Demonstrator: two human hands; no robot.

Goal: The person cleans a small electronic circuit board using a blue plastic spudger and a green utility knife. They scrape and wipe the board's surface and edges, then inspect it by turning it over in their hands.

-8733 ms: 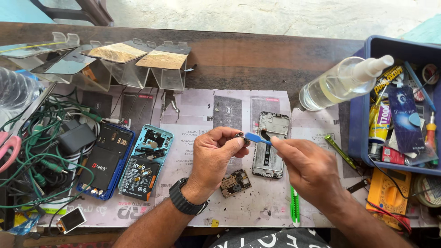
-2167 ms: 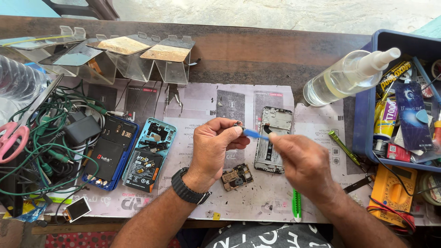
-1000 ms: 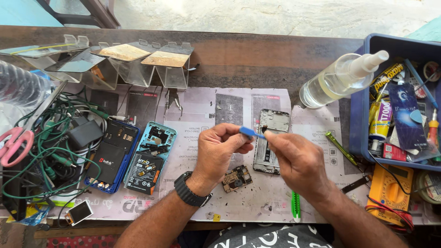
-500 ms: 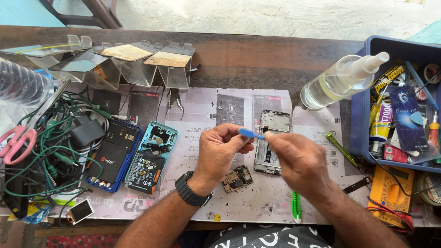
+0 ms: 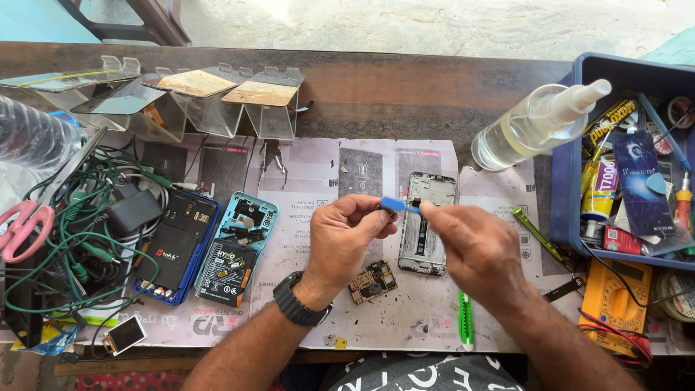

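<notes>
My left hand (image 5: 346, 239), with a black watch on its wrist, pinches a small dark part at its fingertips. My right hand (image 5: 474, 250) holds a thin blue pry tool (image 5: 397, 205) whose tip meets that part. Both hands hover above a phone frame (image 5: 427, 224) with its back off, lying on paper sheets. A small circuit board (image 5: 372, 282) rests on the paper just below my left hand. A green tool (image 5: 466, 318) lies near my right wrist.
Two opened phones (image 5: 174, 247) (image 5: 237, 250) lie to the left, beside tangled green cables (image 5: 69, 239), pink scissors (image 5: 25, 224) and clear plastic holders (image 5: 210, 101). A spray bottle (image 5: 536, 127), a blue bin of glue tubes and tools (image 5: 630, 174) and a yellow multimeter (image 5: 615, 300) stand right.
My hands have drawn closer together over the phone frame; the blue tool's tip now touches the small part in my left fingers. The view has shifted slightly.
</notes>
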